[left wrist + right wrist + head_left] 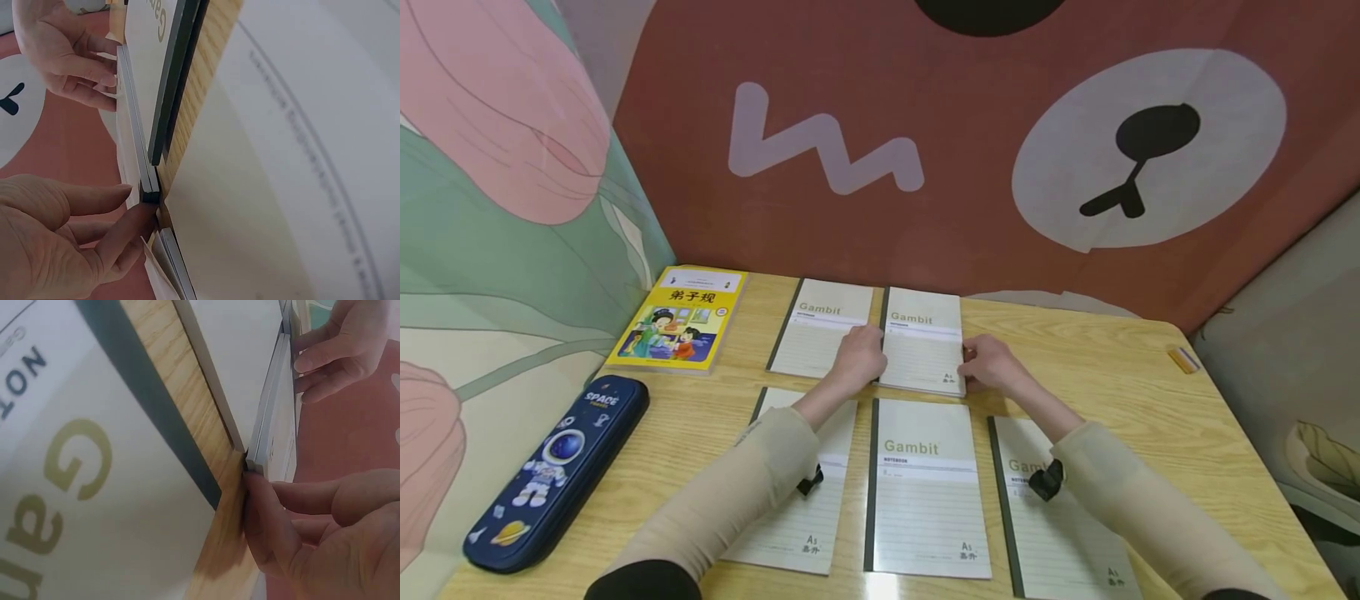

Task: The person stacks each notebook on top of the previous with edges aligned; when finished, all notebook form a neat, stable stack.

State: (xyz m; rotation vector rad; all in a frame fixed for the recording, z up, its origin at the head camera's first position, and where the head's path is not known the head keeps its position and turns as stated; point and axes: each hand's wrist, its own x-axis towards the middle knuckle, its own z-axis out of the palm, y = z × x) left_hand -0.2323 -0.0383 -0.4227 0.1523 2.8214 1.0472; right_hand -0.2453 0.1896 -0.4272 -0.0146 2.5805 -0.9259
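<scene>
Both hands square up a notebook in the back row of the counter.

The left hand [859, 360] presses its fingertips on the spine side of the notebook [922, 337], the right hand [991, 363] pinches its opposite edge near the counter's far edge, beside a second notebook [822, 337]. The wrist views suggest more than one book is stacked here. Judged step: aligning or placing it in the row; next calls for nudging edges flush and letting go without shifting it.
</scene>
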